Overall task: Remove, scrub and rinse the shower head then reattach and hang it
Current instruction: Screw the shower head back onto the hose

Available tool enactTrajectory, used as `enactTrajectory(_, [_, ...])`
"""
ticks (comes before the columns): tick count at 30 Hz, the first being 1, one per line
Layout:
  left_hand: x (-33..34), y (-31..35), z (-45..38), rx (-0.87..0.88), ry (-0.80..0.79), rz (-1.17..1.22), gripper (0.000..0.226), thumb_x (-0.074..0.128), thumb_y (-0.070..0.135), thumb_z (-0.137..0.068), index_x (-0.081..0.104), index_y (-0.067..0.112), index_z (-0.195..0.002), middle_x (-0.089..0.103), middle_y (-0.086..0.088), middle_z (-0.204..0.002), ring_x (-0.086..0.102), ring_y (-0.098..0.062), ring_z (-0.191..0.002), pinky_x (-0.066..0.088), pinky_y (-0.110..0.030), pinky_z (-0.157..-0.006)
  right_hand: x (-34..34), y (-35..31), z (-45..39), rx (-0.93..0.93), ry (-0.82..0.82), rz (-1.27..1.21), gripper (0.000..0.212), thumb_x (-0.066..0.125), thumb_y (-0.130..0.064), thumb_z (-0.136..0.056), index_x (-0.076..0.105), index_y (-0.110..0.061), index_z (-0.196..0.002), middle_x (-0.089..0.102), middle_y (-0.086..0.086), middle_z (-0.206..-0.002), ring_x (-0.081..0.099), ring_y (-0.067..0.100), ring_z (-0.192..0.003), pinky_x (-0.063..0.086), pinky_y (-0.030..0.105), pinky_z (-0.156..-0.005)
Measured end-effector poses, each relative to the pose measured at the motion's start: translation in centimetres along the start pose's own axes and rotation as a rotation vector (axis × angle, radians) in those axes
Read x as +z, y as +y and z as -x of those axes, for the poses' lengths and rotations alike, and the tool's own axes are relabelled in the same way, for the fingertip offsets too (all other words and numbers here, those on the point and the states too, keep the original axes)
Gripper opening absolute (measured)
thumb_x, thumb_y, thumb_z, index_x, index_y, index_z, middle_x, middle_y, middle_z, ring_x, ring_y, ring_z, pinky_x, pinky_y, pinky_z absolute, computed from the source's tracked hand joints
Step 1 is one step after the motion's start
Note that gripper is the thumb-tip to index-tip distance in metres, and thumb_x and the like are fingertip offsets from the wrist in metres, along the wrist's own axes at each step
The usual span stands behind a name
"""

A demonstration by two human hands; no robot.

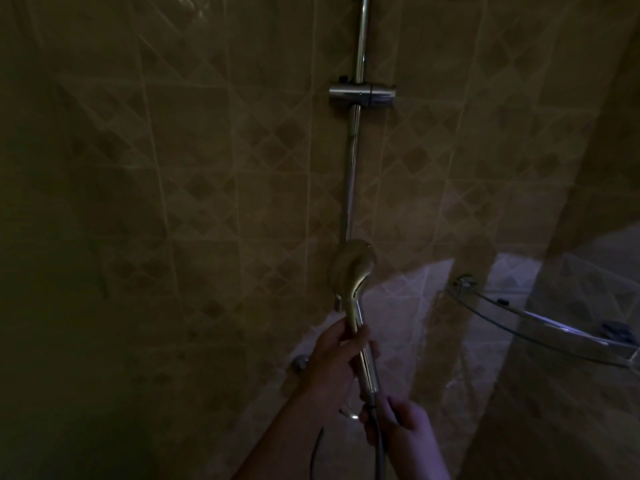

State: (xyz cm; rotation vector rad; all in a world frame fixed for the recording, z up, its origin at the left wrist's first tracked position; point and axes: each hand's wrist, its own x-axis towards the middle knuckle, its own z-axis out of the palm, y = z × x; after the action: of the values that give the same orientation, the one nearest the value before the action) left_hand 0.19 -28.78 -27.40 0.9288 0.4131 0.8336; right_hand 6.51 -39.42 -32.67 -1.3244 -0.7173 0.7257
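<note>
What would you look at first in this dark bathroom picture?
First the shiny shower head, low in the middle, its handle held by the left hand while the right hand holds the hose just below. Above them a chrome rail climbs the tiled wall, carrying an empty holder.

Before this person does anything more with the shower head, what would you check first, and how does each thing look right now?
1. Left hand holds the shower head by its handle: ok.
2. Right hand has a grip on the hose just below the handle joint: ok.
3. Whether the hose is screwed to the handle or loose: cannot tell, the joint is dark and partly hidden.
4. Holder on the rail is free to take the head: ok.
5. Head hung in the holder: not ok, it is well below it, in the hand.
6. Spray face clean: cannot tell, it faces away.
</note>
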Motion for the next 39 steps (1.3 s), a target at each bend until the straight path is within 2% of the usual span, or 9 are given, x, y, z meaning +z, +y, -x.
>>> enactTrajectory(6, [0.1,-0.2,0.1,0.026,0.113,-0.245,0.036,0.081,0.003,-0.063,0.07,0.016,-0.094,0.071,-0.005,-0.08,0.066,-0.029,-0.081,0.055,-0.044,-0.076,0.7,0.1,0.0,0.008,-0.011,0.016,0.032,0.052,0.001,-0.095,0.076,-0.007,-0.075,0.063,0.014,-0.053,0.051,0.02,-0.04,0.039,0.023,-0.038])
enactTrajectory(9, [0.0,-0.1,0.3,0.023,0.104,-0.267,0.027,0.08,0.003,-0.064,0.072,0.015,-0.087,0.073,-0.013,-0.084,0.067,-0.032,-0.079,0.055,-0.041,-0.072,0.2,0.1,0.0,-0.002,0.008,0.027,0.024,0.054,0.0,-0.094,0.071,-0.001,-0.078,0.064,0.016,-0.055,0.051,0.02,-0.042,0.041,0.022,-0.039])
enactTrajectory(14, [-0.4,-0.3,0.2,-0.019,0.129,-0.202,0.027,0.069,-0.006,-0.074,0.067,0.002,-0.1,0.07,-0.028,-0.097,0.066,-0.039,-0.088,0.051,-0.05,-0.084,-0.4,0.3,0.1,-0.007,0.013,-0.014,0.024,0.054,0.0,-0.095,0.069,0.005,-0.077,0.061,0.018,-0.056,0.048,0.02,-0.043,0.039,0.022,-0.039])
enactTrajectory(18, [-0.4,-0.5,0.2,-0.06,0.014,-0.08,0.022,0.053,-0.008,-0.085,0.061,-0.009,-0.105,0.067,-0.026,-0.093,0.066,-0.035,-0.087,0.051,-0.045,-0.081,-1.0,0.2,-0.2,-0.05,-0.032,-0.01,0.031,0.06,-0.021,-0.086,0.066,0.003,-0.067,0.058,0.017,-0.054,0.046,0.02,-0.042,0.037,0.023,-0.041])
enactTrajectory(22, [-0.5,-0.6,0.4,-0.088,-0.077,0.027,0.027,0.051,-0.003,-0.086,0.056,-0.014,-0.111,0.063,-0.026,-0.098,0.066,-0.031,-0.082,0.056,-0.036,-0.068,-1.9,1.1,-0.7,-0.029,0.0,0.033,0.022,0.059,-0.008,-0.092,0.067,0.006,-0.077,0.06,0.015,-0.055,0.046,0.02,-0.043,0.037,0.025,-0.041])
enactTrajectory(25, [0.2,-1.2,0.4,-0.074,-0.042,0.034,0.022,0.06,0.008,-0.083,0.063,-0.003,-0.102,0.065,-0.018,-0.085,0.064,-0.026,-0.072,0.054,-0.033,-0.064,-1.9,1.5,-0.6,-0.032,0.031,0.055,0.018,0.056,0.003,-0.092,0.066,0.008,-0.078,0.061,0.013,-0.052,0.048,0.014,-0.038,0.037,0.021,-0.038])
enactTrajectory(29, [1.5,-2.5,-0.1,-0.041,0.089,-0.008,0.007,0.058,0.016,-0.089,0.057,0.008,-0.089,0.054,-0.003,-0.06,0.052,-0.015,-0.055,0.043,-0.026,-0.053,-1.4,2.3,-0.5,-0.046,0.061,0.083,0.021,0.062,-0.01,-0.092,0.072,-0.008,-0.074,0.063,0.011,-0.054,0.05,0.015,-0.045,0.038,0.023,-0.043])
enactTrajectory(33, [2.1,-2.1,-0.3,-0.083,0.128,0.129,0.018,0.044,0.009,-0.096,0.052,0.007,-0.08,0.049,-0.001,-0.051,0.045,-0.012,-0.042,0.037,-0.026,-0.05,-1.3,2.0,0.0,0.027,-0.002,0.034,0.029,0.059,-0.013,-0.094,0.07,-0.002,-0.069,0.055,0.008,-0.053,0.044,0.014,-0.046,0.031,0.024,-0.043])
enactTrajectory(39, [0.8,-1.8,0.4,-0.13,-0.028,0.236,0.02,0.038,0.006,-0.093,0.052,0.005,-0.079,0.048,-0.005,-0.058,0.044,-0.016,-0.049,0.035,-0.028,-0.054,-1.1,0.5,1.2,0.188,-0.118,-0.17,0.031,0.046,0.003,-0.086,0.05,-0.009,-0.058,0.046,0.011,-0.06,0.038,0.017,-0.051,0.025,0.029,-0.051])
